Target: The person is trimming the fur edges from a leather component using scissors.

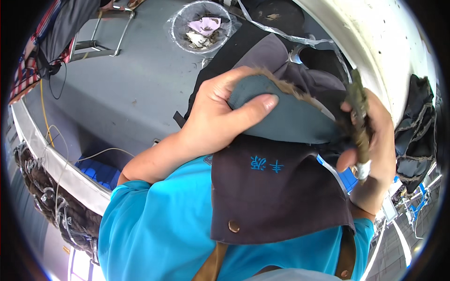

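My left hand (225, 105) is closed on a fur-edged fabric piece (286, 117), thumb on top. The piece is curved, dark grey-green and ribbed at one end, with tan fur along its far edge. My right hand (380, 133) grips a slim, mottled green-brown tool (359, 117), held nearly upright, with a white band near its lower end. Motion blurs the tool and the piece's right tip, so I cannot tell the tool's exact kind or whether the two touch. Both hands are in front of my dark apron (281, 196).
A clear-lined bin (174, 35) with scraps stands on the grey floor beyond my hands. Someone in dark trousers (63, 30) is by a metal-legged stool (117, 37) at far left. Dark furry pieces hang at the left (51, 192) and right (415, 136). A white curved surface (375, 42) borders the right.
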A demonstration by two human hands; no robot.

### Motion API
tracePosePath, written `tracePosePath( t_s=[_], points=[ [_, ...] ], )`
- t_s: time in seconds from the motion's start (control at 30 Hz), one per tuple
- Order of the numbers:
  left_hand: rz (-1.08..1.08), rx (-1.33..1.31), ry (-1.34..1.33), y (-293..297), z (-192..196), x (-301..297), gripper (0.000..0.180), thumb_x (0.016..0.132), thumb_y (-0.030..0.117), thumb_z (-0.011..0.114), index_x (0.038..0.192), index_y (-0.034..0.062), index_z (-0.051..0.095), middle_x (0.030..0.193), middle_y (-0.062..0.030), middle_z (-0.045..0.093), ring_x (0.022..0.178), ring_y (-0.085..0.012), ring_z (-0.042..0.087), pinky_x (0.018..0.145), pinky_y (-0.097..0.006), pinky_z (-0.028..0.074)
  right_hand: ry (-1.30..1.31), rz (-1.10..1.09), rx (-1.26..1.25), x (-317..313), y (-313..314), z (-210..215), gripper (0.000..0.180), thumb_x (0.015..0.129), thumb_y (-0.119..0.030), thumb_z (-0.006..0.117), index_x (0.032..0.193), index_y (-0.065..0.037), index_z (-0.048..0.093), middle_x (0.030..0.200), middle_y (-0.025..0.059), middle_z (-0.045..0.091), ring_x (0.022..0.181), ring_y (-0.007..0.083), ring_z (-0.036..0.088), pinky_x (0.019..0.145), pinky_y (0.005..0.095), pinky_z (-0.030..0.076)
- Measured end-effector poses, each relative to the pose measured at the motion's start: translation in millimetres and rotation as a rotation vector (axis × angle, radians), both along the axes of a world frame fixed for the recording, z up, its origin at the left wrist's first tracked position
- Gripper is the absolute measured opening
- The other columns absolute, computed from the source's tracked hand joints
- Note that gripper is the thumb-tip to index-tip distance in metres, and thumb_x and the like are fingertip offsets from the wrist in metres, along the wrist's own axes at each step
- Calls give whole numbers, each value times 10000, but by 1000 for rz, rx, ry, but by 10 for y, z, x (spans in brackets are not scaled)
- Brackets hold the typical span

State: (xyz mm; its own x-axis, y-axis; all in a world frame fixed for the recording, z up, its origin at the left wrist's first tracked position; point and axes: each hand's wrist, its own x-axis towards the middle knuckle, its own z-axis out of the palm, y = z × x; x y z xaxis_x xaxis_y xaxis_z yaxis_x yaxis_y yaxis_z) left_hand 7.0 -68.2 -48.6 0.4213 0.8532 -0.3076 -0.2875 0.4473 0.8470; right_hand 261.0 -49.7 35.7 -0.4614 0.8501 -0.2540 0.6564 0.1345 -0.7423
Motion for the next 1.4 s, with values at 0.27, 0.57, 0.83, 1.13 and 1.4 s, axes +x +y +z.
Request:
tracePosePath(
  t_s=[0.27, 0.57, 0.83, 1.13, 1.4],
  points=[
    [31, 35, -42, -66, 51, 20, 217, 853, 103, 571, 1000, -56, 557, 960, -130, 635, 856, -157, 604, 786, -278, 468, -134, 44, -39, -131, -67, -29, 571, 388, -109, 840, 851, 31, 535, 726, 138, 437, 662, 327, 427, 591, 356, 369],
    [46, 180, 38, -82, 10, 13, 200, 826, 125, 587, 952, -30, 582, 893, -96, 589, 815, -140, 557, 754, -265, 432, -74, 90, -93, -100, -129, -76, 437, 482, -69, 772, 808, 50, 505, 737, 165, 458, 676, 356, 444, 607, 375, 386],
    [99, 147, -6, -60, 25, 38, 216, 810, 111, 598, 965, -35, 565, 903, -98, 587, 811, -132, 547, 758, -267, 428, -171, 99, -49, -58, -141, -170, 778, 353, -354, 828, 952, 45, 532, 788, 167, 467, 714, 383, 428, 644, 378, 369],
    [125, 358, -55, -41, -59, 2, 168, 791, -6, 627, 954, -32, 600, 837, -74, 615, 780, -119, 566, 697, -248, 447, -124, 136, -50, -123, -82, -188, 802, 337, -438, 808, 946, 25, 567, 769, 153, 502, 682, 369, 459, 613, 376, 362],
    [113, 341, -19, -64, -34, 2, 181, 781, 22, 615, 951, -33, 583, 839, -92, 593, 748, -124, 524, 673, -248, 416, -97, 82, -50, -247, -89, -110, 293, 535, -45, 696, 769, 39, 541, 697, 178, 505, 647, 373, 494, 577, 366, 419]
  ],
)
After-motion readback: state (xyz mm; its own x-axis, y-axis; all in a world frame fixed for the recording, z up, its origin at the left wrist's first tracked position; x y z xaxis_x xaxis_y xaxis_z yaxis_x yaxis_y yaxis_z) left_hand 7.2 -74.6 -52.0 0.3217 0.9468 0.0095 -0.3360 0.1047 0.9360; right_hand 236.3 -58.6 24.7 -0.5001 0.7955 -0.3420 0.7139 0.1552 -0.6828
